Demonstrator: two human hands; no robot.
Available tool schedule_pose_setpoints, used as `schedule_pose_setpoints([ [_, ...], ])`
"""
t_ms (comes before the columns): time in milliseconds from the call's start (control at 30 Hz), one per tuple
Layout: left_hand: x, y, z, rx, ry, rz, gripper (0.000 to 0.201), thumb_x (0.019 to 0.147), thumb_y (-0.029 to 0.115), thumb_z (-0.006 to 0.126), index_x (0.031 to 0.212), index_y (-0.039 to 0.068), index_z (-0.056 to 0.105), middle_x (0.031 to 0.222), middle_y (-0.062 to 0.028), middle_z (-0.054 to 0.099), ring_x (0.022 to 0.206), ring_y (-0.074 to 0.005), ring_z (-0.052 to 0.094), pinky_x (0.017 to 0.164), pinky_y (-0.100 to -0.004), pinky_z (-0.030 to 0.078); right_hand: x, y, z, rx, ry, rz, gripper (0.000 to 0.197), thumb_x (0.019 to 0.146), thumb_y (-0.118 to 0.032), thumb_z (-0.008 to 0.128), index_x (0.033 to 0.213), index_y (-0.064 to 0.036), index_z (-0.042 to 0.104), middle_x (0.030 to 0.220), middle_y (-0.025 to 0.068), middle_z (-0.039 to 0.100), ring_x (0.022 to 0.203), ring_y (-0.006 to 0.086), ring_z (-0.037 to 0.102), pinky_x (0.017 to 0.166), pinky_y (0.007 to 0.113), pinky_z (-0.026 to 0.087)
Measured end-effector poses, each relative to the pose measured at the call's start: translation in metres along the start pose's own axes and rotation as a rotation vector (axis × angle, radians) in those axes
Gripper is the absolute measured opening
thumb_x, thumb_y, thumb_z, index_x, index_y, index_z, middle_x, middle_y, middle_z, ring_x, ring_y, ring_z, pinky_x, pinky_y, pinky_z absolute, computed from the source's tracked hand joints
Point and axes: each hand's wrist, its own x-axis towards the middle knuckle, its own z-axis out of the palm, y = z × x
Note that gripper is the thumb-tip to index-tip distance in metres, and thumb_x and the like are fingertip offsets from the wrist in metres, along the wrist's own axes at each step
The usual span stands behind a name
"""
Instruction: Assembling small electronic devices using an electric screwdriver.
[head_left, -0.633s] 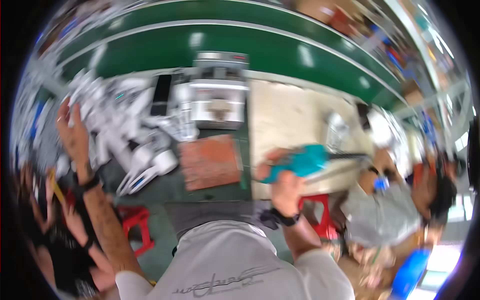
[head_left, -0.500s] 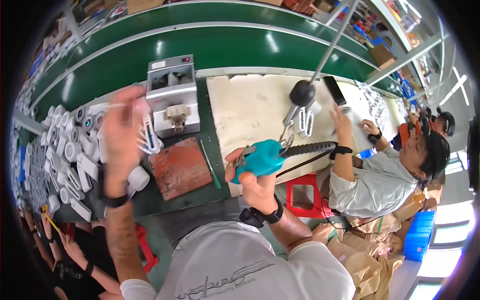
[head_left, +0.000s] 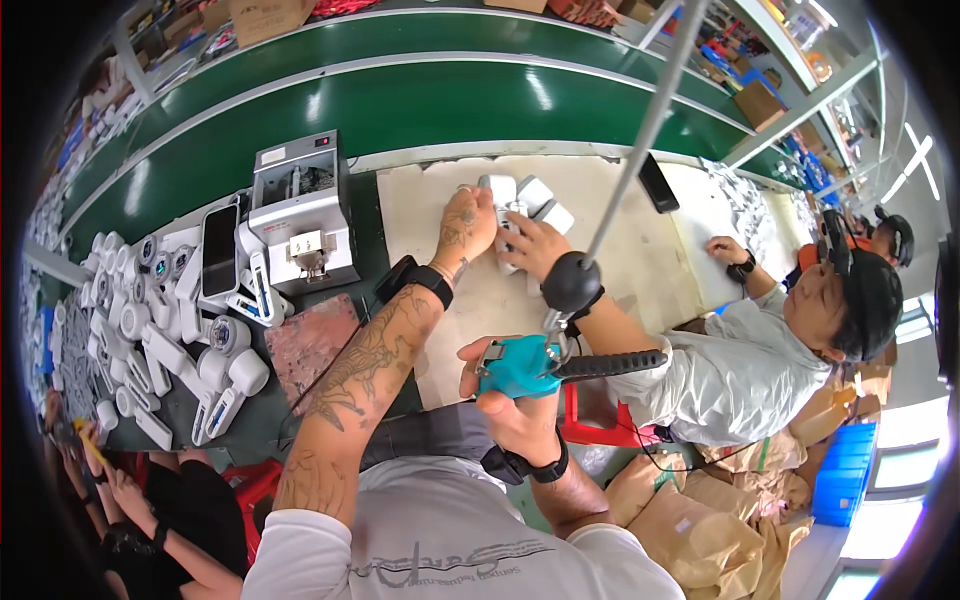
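My right hand (head_left: 515, 420) is wrapped around a teal electric screwdriver (head_left: 520, 366). The tool hangs by a metal hook below a black ball, and a black coiled cord (head_left: 615, 366) runs from it to the right. My left hand (head_left: 468, 225) reaches forward over the pale work sheet, its fingers curled beside several white plastic housings (head_left: 536, 190). What those fingers grip is hidden. A co-worker's hand (head_left: 532, 245) comes from the right and touches the same group of housings, close to my left hand.
White housings (head_left: 165, 350) lie heaped at left, with a phone (head_left: 220, 250) among them. Beside them stand a grey screw-feeder machine (head_left: 298, 210) and a worn reddish pad (head_left: 315, 345). A metal rod (head_left: 640, 150) slants above the bench. Another phone (head_left: 658, 184) lies far right; a co-worker sits there.
My left hand has swung from the heap at left across to the housings on the pale sheet. The co-worker's hand has moved left onto them. My right hand still grips the screwdriver.
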Motion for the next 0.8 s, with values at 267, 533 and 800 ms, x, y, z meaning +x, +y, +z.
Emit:
schedule_pose_setpoints([
  [267,-0.026,-0.044,-0.057,-0.068,0.03,-0.206,0.048,0.102,0.033,0.052,0.12,-0.009,0.061,0.121,-0.0311,0.065,0.117,-0.043,0.062,0.102,-0.0442,0.047,0.009,0.02,-0.002,0.049,-0.026,-0.032,0.081,0.077,-0.058,0.082,0.121,0.0049,0.054,0.109,0.0166,0.065,0.077,0.0199,0.064,0.067,0.034,0.051],
  [533,-0.056,-0.058,-0.087,0.196,0.017,0.053,0.049,0.099,0.024,0.053,0.132,-0.013,0.051,0.129,-0.0325,0.056,0.121,-0.0452,0.057,0.107,-0.0445,0.043,0.011,0.015,0.015,0.0,-0.068,-0.033,0.086,0.08,-0.067,0.076,0.117,0.0083,0.055,0.084,0.0103,0.064,0.072,0.0191,0.063,0.063,0.031,0.05],
  [800,-0.069,-0.002,-0.101,0.043,-0.002,-0.237,0.047,0.097,0.037,0.059,0.113,-0.007,0.056,0.114,-0.0266,0.059,0.11,-0.0431,0.061,0.092,-0.0484,0.048,0.007,0.022,0.014,-0.005,-0.048,-0.116,0.062,0.09,-0.048,0.078,0.116,0.0061,0.062,0.086,0.0057,0.066,0.074,0.011,0.057,0.066,0.026,0.045],
])
